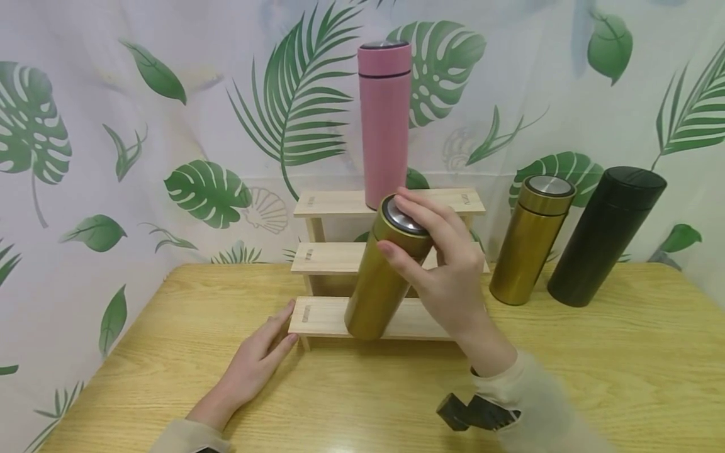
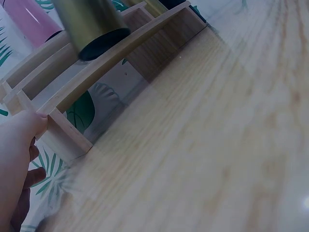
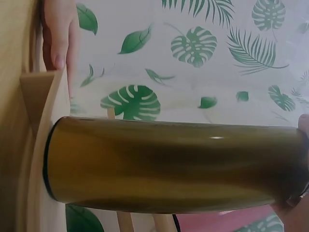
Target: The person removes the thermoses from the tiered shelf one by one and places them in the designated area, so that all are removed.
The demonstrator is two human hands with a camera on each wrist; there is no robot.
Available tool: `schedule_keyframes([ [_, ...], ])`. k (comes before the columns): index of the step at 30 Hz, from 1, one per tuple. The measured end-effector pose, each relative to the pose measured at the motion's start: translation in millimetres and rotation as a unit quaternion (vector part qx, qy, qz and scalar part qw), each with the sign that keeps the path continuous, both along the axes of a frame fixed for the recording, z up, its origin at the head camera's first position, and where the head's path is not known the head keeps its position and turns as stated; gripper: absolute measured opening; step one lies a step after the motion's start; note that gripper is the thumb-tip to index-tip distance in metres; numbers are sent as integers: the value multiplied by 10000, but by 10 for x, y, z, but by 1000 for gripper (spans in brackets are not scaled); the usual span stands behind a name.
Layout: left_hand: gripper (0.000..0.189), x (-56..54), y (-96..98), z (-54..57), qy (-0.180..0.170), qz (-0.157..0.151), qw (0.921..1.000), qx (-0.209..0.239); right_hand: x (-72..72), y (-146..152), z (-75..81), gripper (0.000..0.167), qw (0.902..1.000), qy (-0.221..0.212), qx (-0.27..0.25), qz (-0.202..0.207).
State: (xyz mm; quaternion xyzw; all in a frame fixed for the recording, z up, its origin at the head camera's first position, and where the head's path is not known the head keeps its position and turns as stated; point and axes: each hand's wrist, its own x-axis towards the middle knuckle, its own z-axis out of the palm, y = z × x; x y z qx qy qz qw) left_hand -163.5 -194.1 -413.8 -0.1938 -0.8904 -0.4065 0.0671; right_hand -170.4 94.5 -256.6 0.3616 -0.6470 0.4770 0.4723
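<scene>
My right hand grips a gold thermos flask near its lid, thumb on one side and fingers over the steel top. The flask leans in the head view, its base over the lowest step of a three-tier wooden stand. In the right wrist view the dark base rim of the gold flask is right at that step's board. At the stand's left end, my left hand touches the lowest step with extended fingers, thumb at the front corner. A pink thermos flask stands on the top step.
Right of the stand, another gold flask and a black flask stand on the wood-grain table. A white cloth with green leaves hangs behind. My right wrist wears a black strap mount.
</scene>
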Motion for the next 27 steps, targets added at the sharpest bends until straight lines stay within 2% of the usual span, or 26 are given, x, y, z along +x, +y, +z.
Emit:
schedule_keyframes([
  [6, 57, 5, 0, 0, -26, 30, 10000, -1, 33, 300, 34, 55, 9993, -111, -113, -341],
  [15, 57, 5, 5, 14, 45, -2, 10000, 3, 91, 713, 115, 61, 9927, -85, -227, -1185],
  [23, 56, 8, 6, 6, -6, 8, 10000, 7, 197, 1046, 165, 53, 9884, -288, -433, -1430],
  [27, 56, 6, 5, 6, -15, 7, 10000, 17, 222, 1240, 153, 50, 9824, -369, -322, -1800],
])
